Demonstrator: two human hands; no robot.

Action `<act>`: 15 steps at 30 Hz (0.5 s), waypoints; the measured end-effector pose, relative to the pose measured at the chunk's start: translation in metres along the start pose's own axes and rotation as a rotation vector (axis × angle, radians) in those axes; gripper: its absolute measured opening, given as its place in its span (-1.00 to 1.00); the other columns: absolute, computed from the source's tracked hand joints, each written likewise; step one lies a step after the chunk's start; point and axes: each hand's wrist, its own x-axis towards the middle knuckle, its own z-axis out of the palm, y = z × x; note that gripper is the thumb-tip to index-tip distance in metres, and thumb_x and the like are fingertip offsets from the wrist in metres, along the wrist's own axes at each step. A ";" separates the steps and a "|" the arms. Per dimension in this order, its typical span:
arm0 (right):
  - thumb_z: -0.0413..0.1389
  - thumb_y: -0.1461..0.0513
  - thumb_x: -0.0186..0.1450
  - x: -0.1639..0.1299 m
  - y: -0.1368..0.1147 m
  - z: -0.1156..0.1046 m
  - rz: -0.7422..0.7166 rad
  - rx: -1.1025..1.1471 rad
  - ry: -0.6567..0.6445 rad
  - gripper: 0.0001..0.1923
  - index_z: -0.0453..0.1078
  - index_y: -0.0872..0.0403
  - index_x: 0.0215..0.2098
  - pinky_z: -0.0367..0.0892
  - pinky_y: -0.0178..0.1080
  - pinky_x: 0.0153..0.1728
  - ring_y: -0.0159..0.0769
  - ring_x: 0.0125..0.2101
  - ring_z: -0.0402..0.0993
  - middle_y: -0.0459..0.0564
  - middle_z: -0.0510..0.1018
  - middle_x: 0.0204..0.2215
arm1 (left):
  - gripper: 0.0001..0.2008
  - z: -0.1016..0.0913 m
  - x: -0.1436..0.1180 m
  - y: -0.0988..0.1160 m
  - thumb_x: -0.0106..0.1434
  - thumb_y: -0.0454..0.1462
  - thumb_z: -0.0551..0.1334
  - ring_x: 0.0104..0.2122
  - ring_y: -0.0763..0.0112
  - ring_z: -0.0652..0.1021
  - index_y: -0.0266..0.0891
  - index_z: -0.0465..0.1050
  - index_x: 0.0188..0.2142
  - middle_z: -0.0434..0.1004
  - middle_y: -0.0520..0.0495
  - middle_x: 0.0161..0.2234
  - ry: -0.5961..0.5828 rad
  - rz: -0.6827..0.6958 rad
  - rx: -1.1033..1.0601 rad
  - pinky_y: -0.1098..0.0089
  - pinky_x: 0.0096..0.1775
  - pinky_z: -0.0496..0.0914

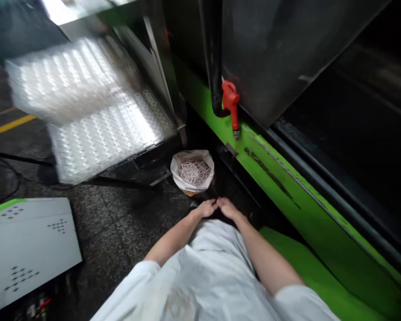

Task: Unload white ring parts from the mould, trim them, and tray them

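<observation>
Seen from above, a person in a pale shirt looks down at their own two hands, which meet at waist height. The left hand [206,208] and right hand [227,207] touch at the fingertips, fingers loosely curled; whether they pinch anything small between them cannot be told.

Nearest to them, just beyond on the dark speckled floor [120,223], sits a white bag [193,170], open at the top and filled with thin pale sticks [194,171]. The bag looks soft and thin, likely light, and probably floppy; its rolled rim seems the best place to grip, with support underneath.

Left of the bag lie blurred clear trays [87,111]. To the right runs a green machine frame [287,187] with a red valve [231,104].
</observation>
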 end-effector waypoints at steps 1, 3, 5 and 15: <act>0.08 0.11 0.40 0.010 0.020 0.032 0.050 -0.031 -0.070 -0.61 0.58 0.06 0.07 0.41 0.00 0.17 0.01 0.10 0.55 0.17 0.66 0.00 | -0.62 0.017 0.001 -0.028 0.40 -0.09 0.30 0.20 0.06 0.51 -0.30 0.52 0.08 0.54 -0.27 0.13 -0.065 -0.034 0.054 -0.13 0.29 0.35; 0.16 0.12 0.33 0.015 0.059 0.080 0.130 -0.094 -0.162 -0.62 0.60 0.00 0.07 0.38 0.09 0.20 0.09 0.14 0.51 0.15 0.63 0.07 | -0.62 0.044 -0.012 -0.079 0.34 -0.17 0.37 0.24 0.01 0.48 -0.29 0.53 0.09 0.54 -0.28 0.15 -0.145 -0.084 0.149 -0.18 0.32 0.28; 0.13 0.13 0.36 0.007 0.096 0.105 0.165 -0.140 -0.203 -0.59 0.55 -0.09 0.15 0.27 0.13 0.29 0.10 0.26 0.40 0.08 0.53 0.23 | -0.54 0.060 -0.039 -0.116 0.35 -0.21 0.34 0.36 -0.03 0.34 -0.27 0.46 0.21 0.43 -0.30 0.28 -0.147 -0.116 0.207 -0.21 0.40 0.11; 0.10 0.26 0.32 0.092 0.176 0.086 0.124 -0.249 -0.325 -0.74 0.63 -0.01 -0.15 0.47 -0.21 -0.01 -0.18 -0.11 0.66 0.00 0.73 -0.20 | -0.39 0.107 -0.101 -0.165 0.40 -0.15 0.15 0.44 0.01 0.20 -0.29 0.26 0.39 0.13 -0.28 0.45 0.239 -0.467 0.136 0.06 0.44 0.12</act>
